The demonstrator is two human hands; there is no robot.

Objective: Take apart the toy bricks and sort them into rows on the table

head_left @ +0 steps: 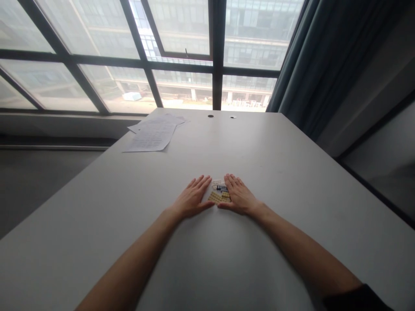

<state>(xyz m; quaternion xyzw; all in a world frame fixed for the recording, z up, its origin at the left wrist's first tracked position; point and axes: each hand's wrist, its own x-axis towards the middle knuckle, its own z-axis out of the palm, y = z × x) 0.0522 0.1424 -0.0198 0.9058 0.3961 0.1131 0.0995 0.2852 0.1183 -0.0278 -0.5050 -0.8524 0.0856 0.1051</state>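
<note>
A small pile of toy bricks lies near the middle of the tabletop, in the gap between the two hands. The bricks are thin, flat plates with rows of round studs on top. Most are tan or pale yellow plastic, with one dark blue-grey piece and a bit of white near the far side. They lie packed together in a low, roughly square patch; how many there are is too small to tell.

The left hand lies palm down on the tabletop just left of the pile, fingers straight and close together, thumb pointing in toward the bricks. The right hand mirrors it on the other side, also flat, its thumb tip at the near edge of the pile. Each grip is fully open and has hold of nothing; the inner edges of both hands sit right against the bricks.

The tabletop is smooth, matt and pale grey, with a soft sheen from the daylight. At its far left corner lie a few printed sheets of paper, slightly fanned. Behind stands a window with dark frames, and a grey-blue curtain hangs in folds to the right.
</note>
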